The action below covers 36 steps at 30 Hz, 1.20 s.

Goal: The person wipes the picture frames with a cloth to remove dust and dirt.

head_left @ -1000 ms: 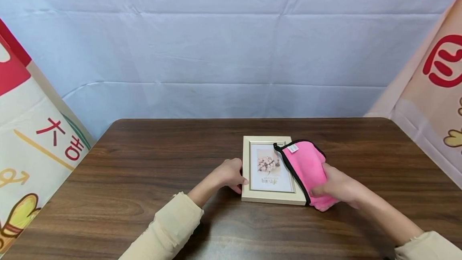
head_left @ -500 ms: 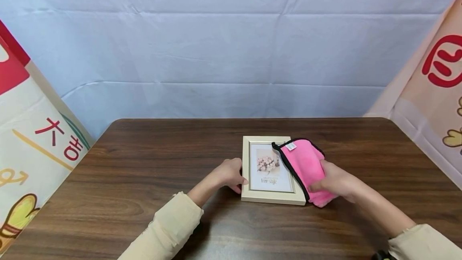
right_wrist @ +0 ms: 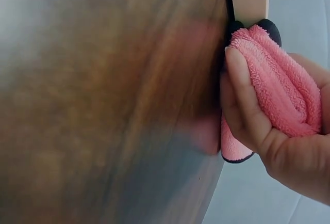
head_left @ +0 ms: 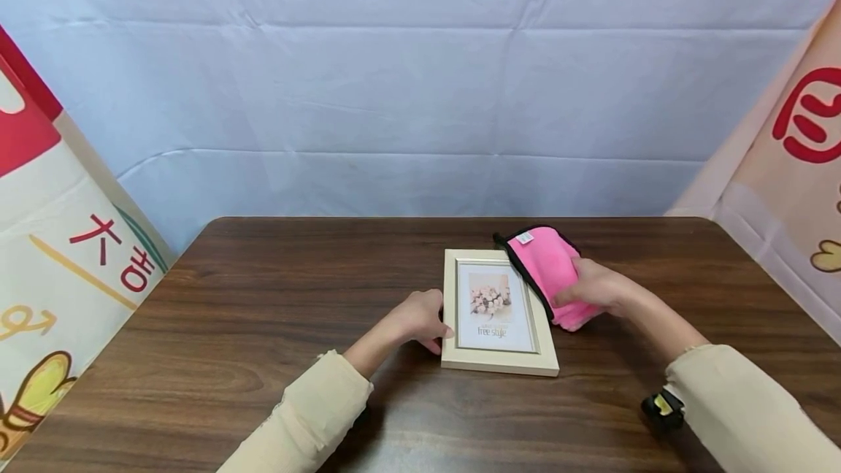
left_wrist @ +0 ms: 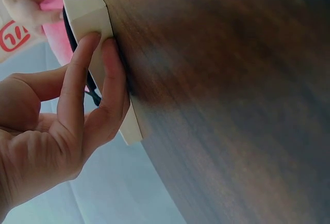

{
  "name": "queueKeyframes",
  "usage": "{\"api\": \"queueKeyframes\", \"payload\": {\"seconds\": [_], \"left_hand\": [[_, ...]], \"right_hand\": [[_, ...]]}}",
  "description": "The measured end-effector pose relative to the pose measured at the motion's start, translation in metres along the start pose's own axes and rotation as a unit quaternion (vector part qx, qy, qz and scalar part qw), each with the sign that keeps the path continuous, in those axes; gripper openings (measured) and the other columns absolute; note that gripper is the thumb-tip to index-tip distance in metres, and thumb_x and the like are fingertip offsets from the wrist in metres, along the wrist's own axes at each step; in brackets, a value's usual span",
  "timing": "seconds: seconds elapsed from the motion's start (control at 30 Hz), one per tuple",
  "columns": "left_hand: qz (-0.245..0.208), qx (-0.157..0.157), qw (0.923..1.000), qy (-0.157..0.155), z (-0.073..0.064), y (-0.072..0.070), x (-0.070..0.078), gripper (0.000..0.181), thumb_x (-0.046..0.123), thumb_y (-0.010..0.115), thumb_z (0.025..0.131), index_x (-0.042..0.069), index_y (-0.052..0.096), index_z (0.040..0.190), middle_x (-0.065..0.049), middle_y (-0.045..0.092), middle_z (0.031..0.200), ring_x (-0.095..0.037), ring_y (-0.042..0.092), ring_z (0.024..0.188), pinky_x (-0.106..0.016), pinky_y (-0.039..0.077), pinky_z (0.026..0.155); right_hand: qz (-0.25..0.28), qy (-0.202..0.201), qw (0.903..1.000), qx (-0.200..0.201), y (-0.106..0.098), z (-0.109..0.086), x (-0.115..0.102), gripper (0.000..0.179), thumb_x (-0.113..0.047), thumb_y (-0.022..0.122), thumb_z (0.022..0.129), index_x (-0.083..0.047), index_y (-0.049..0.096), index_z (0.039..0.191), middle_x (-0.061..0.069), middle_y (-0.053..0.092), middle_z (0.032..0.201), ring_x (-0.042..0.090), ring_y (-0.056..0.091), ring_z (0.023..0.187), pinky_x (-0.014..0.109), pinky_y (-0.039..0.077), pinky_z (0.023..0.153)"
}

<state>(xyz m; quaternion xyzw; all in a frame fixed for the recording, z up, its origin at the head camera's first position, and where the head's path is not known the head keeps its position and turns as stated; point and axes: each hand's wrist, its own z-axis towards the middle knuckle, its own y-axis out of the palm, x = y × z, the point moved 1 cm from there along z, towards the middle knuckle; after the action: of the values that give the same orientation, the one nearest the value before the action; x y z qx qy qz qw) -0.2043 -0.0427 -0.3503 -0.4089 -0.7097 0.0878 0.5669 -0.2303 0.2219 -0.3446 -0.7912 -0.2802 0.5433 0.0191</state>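
Note:
A cream picture frame [head_left: 501, 363] lies face up on the wooden table, a flower print under its pane. At its left side my left hand [head_left: 420, 318] holds the border; in the left wrist view, fingertips [left_wrist: 90, 41] press against the frame's outer side wall [left_wrist: 103, 22]. My right hand [head_left: 594, 287] grips a folded pink cleaning cloth [head_left: 542, 261] with black edging and a small white tag. The cloth overlaps the frame's upper right border. In the right wrist view the plush cloth [right_wrist: 278, 79] bunches between thumb and fingers, right beside the frame's end.
The dark wood table [head_left: 263, 298] extends around the frame on all sides. A pale fabric backdrop [head_left: 394, 93] hangs behind its far edge. Printed cloths hang at left [head_left: 72, 239] and right. A black strap device [head_left: 663, 409] shows below the right sleeve [head_left: 729, 400].
My right hand has slid the pink cloth away from me along the frame's right side, uncovering the lower right corner. The left hand and frame have stayed nearly in place.

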Motion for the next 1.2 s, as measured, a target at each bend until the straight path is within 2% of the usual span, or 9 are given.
{"api": "queueKeyframes", "payload": {"seconds": [0.13,0.37,0.77,1.0,1.2], "left_hand": [[0.009,0.006,0.9999,0.0,0.0,0.0,0.0,0.018,-0.007,0.067,0.077,-0.005,0.052,0.088,-0.015,0.054,0.084,-0.023,0.063,0.054,-0.025,0.053,0.046],[0.028,0.009,0.9995,-0.002,0.0,0.0,0.001,0.017,-0.006,0.068,0.077,-0.005,0.052,0.085,-0.016,0.054,0.081,-0.021,0.063,0.051,-0.024,0.053,0.046],[0.019,0.009,0.9998,0.001,-0.002,0.0,0.001,0.015,-0.007,0.067,0.077,-0.004,0.053,0.081,-0.013,0.054,0.075,-0.022,0.063,0.052,-0.024,0.053,0.046],[0.013,0.007,0.9999,-0.003,-0.002,0.001,0.001,0.016,-0.007,0.067,0.077,-0.004,0.053,0.083,-0.013,0.054,0.074,-0.022,0.063,0.053,-0.024,0.053,0.046],[0.011,0.008,0.9999,-0.004,-0.001,0.0,0.0,0.016,-0.006,0.068,0.077,-0.004,0.053,0.083,-0.013,0.055,0.075,-0.022,0.064,0.052,-0.024,0.053,0.046]], "right_hand": [[-0.014,-0.001,0.9999,0.006,-0.003,0.004,-0.001,0.071,0.001,0.063,0.077,0.014,0.013,0.126,0.019,0.056,0.076,0.028,0.065,0.059,0.04,0.056,0.056],[0.02,-0.01,0.9997,-0.004,0.0,-0.001,0.005,0.07,0.003,0.059,0.078,0.012,0.009,0.127,0.021,0.059,0.076,0.03,0.065,0.064,0.042,0.056,0.058],[0.027,-0.015,0.9991,-0.027,0.015,-0.028,0.012,0.075,0.003,0.06,0.076,0.01,0.008,0.129,0.021,0.057,0.078,0.03,0.064,0.065,0.045,0.055,0.058],[0.039,-0.016,0.9984,-0.039,0.022,-0.041,0.018,0.071,0.003,0.06,0.075,0.009,0.011,0.126,0.021,0.056,0.078,0.03,0.064,0.064,0.045,0.055,0.058],[0.041,-0.008,0.9984,-0.039,0.026,-0.05,0.021,0.079,0.003,0.061,0.076,0.008,0.004,0.131,0.021,0.053,0.08,0.031,0.063,0.062,0.046,0.055,0.059]]}}
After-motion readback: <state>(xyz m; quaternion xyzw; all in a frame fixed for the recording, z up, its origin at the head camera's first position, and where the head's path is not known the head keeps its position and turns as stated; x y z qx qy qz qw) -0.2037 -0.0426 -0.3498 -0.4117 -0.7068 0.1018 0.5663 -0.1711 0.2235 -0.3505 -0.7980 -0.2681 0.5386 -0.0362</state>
